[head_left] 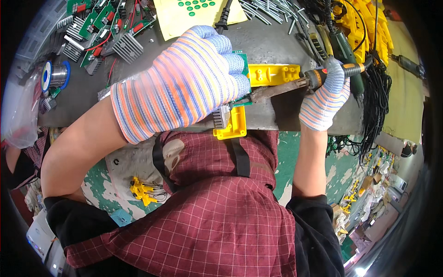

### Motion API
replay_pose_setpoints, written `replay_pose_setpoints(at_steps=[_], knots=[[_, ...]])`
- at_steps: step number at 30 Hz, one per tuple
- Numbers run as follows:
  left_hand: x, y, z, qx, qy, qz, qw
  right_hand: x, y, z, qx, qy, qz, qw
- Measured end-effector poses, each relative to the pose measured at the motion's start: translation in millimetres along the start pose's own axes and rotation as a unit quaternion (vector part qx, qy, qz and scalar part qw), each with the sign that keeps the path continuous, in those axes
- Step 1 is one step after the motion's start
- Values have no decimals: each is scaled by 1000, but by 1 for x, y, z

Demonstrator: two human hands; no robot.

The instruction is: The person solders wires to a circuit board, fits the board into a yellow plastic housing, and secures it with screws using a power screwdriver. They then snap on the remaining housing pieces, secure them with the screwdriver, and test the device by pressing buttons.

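Observation:
Both my hands wear striped knit gloves. My left hand (184, 83) is closed on a green circuit board (245, 59), mostly hidden behind the fingers. A finned metal heat sink (221, 117) shows below that hand. Around the board lies a yellow plastic housing (274, 75), its lower part at the bench's near edge. In my right hand (326, 94) is a soldering iron (315, 79) with an orange and black handle, held from the right. Its metal end reaches the board's right edge, close to my left fingers; exact contact cannot be made out.
Several boards with heat sinks (128, 49) pile up at far left, near a solder spool (56, 75). Yellow paper (173, 21), metal rods (258, 10) and a black cord (223, 18) lie at the back. Yellow parts (364, 27), a green-handled tool (347, 53) and black cables (376, 101) crowd the right.

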State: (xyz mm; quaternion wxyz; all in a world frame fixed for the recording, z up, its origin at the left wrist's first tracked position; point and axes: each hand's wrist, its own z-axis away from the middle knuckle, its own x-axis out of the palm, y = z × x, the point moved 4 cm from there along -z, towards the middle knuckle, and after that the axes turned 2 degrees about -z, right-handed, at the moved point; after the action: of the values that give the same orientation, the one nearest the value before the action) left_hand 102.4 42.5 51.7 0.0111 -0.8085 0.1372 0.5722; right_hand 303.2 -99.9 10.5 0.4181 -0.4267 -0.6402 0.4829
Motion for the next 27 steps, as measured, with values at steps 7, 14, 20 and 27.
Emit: replay_pose_setpoints(at_steps=[7, 14, 20, 27], knots=[[-1, -1, 1, 9, 9, 9, 1000, 11, 3, -1, 90, 3, -16, 996], [1, -2, 2, 8, 9, 16, 1000, 10, 10, -2, 75, -13, -3, 997], [1, -1, 0, 13, 20, 15, 1000, 8, 0, 4, 99, 26, -22, 994], [-2, 2, 6, 4, 27, -5, 1000, 17, 0, 4, 96, -18, -20, 995]])
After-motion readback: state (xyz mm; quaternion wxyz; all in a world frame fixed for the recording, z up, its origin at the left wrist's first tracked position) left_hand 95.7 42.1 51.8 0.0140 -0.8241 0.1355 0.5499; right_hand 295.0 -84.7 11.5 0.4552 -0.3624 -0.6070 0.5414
